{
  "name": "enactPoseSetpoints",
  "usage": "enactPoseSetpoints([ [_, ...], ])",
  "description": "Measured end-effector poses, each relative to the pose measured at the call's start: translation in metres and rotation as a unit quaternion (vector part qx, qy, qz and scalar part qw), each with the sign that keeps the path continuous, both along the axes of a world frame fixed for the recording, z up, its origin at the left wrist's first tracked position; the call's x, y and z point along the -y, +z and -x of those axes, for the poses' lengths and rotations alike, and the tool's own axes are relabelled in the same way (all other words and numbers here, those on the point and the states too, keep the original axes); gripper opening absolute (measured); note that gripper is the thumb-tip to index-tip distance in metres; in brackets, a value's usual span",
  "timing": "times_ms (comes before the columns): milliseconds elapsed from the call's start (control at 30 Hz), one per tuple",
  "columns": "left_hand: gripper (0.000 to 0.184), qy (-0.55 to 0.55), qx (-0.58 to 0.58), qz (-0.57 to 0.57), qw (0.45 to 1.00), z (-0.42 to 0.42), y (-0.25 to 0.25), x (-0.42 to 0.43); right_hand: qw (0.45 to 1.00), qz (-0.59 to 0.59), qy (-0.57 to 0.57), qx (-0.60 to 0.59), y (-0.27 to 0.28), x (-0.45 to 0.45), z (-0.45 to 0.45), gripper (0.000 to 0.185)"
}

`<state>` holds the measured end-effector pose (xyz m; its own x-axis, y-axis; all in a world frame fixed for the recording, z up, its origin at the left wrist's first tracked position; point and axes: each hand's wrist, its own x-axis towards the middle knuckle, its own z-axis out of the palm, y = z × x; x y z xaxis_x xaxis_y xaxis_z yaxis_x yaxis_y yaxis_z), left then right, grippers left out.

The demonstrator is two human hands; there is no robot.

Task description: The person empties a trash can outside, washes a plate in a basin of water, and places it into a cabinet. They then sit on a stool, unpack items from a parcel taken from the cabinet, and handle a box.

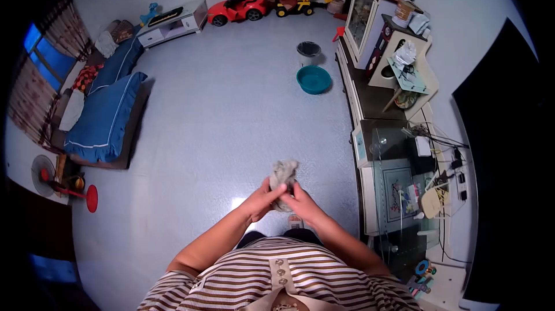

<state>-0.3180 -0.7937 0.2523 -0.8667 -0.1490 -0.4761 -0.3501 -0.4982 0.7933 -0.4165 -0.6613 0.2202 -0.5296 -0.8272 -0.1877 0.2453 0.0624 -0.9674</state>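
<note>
A crumpled light grey cloth (pixel 284 171) is bunched between my two hands, just in front of my body. My left hand (pixel 261 201) has its fingers wrapped round the cloth from the left side. From the right side, my right hand (pixel 302 202) grips the same cloth. Both thumbs lie over it near the middle. Part of the cloth sticks out above my fingers and a little hangs below them.
A teal basin (pixel 314 80) and a bin (pixel 309 52) stand on the floor (pixel 219 108). Cabinets with a glass top (pixel 399 195) line the right. A blue-covered sofa (pixel 107 114) and a fan (pixel 44 175) are left. Toy vehicles (pixel 238 9) stand by the far wall.
</note>
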Motion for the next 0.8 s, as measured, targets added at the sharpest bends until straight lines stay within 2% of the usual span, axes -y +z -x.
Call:
enactPoseSetpoints([
  [33, 0.07, 0.04, -0.006, -0.004, 0.999, 0.019, 0.0, 0.025, 0.985, -0.033, 0.082, -0.147, 0.004, 0.025, 0.017, 0.057],
  [67, 0.069, 0.081, -0.012, -0.007, 0.997, 0.035, -0.001, 0.053, 0.958, -0.012, 0.091, -0.273, 0.004, 0.055, 0.036, 0.065],
  [167, 0.052, 0.13, -0.036, -0.054, 0.989, 0.073, -0.009, 0.142, 0.894, -0.062, 0.135, -0.422, 0.015, 0.137, 0.097, 0.065],
  [200, 0.043, 0.144, -0.051, -0.072, 0.986, 0.081, -0.008, 0.167, 0.875, -0.067, 0.131, -0.461, 0.02, 0.164, 0.113, 0.06],
  [233, 0.04, 0.147, -0.067, -0.084, 0.983, 0.091, -0.003, 0.191, 0.876, -0.073, 0.132, -0.459, 0.022, 0.191, 0.131, 0.06],
  [300, 0.043, 0.102, -0.031, -0.1, 0.989, 0.123, -0.015, 0.267, 0.959, -0.028, 0.174, -0.223, 0.026, 0.25, 0.17, 0.048],
  [367, 0.039, 0.12, -0.031, -0.108, 0.986, 0.156, -0.022, 0.324, 0.957, -0.009, 0.145, -0.251, 0.013, 0.296, 0.198, 0.042],
  [433, 0.04, 0.104, -0.002, -0.108, 0.989, 0.187, -0.011, 0.376, 0.947, -0.068, 0.131, -0.285, 0.011, 0.329, 0.223, 0.04],
  [467, 0.042, 0.093, -0.006, -0.117, 0.989, 0.205, -0.003, 0.402, 0.951, -0.097, 0.101, -0.275, 0.011, 0.347, 0.236, 0.035],
  [567, 0.044, 0.051, -0.008, -0.128, 0.99, 0.268, 0.016, 0.47, 0.955, -0.085, 0.077, -0.275, 0.007, 0.387, 0.281, 0.034],
  [700, 0.046, 0.011, -0.004, -0.111, 0.994, 0.372, 0.027, 0.543, 0.964, -0.123, 0.048, -0.231, 0.008, 0.42, 0.367, 0.034],
  [800, 0.049, -0.006, -0.014, -0.141, 0.99, 0.456, 0.032, 0.59, 0.961, -0.161, -0.013, -0.224, 0.001, 0.437, 0.434, 0.032],
])
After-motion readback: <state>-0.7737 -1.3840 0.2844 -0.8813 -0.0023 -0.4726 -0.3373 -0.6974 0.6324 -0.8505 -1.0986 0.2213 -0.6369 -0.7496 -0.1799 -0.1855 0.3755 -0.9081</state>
